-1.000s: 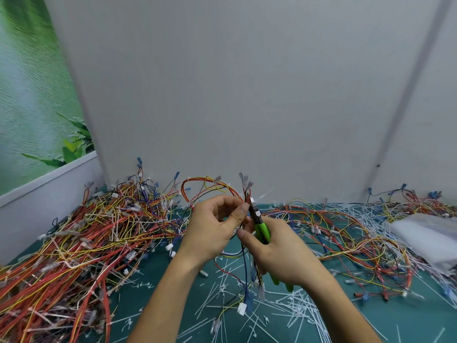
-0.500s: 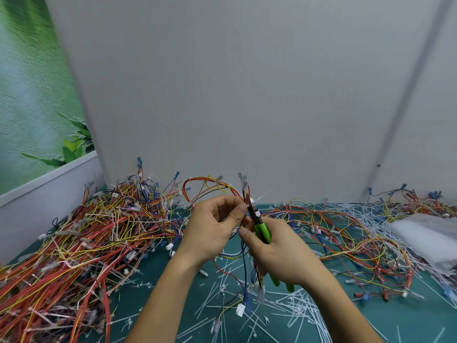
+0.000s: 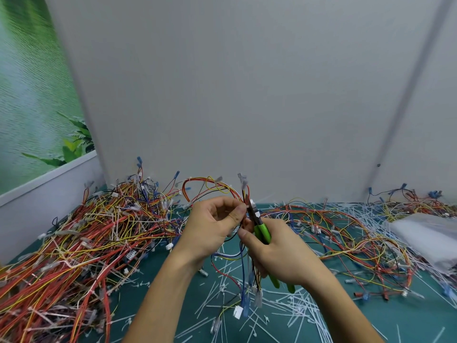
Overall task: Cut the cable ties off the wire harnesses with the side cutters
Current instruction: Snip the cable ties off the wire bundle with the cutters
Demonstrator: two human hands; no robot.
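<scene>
Above the green mat, my left hand [image 3: 210,229] pinches a wire harness [image 3: 212,186] of red, yellow and black wires between thumb and fingertips. Its loop arches up behind the hand and its connector ends hang below. My right hand [image 3: 277,251] grips the green-handled side cutters [image 3: 262,231]. The cutter jaws point up and left and sit against the harness right beside my left thumb. Whether a cable tie is in the jaws is hidden.
A big heap of tied harnesses [image 3: 81,243] covers the left of the mat. More harnesses [image 3: 346,233] spread to the right. Cut white cable ties [image 3: 284,315] litter the front. A white bag [image 3: 430,233] lies at the far right. Grey walls stand close behind.
Both hands and the harness have stayed almost in place. The cutter jaws have edged slightly closer to my left thumb.
</scene>
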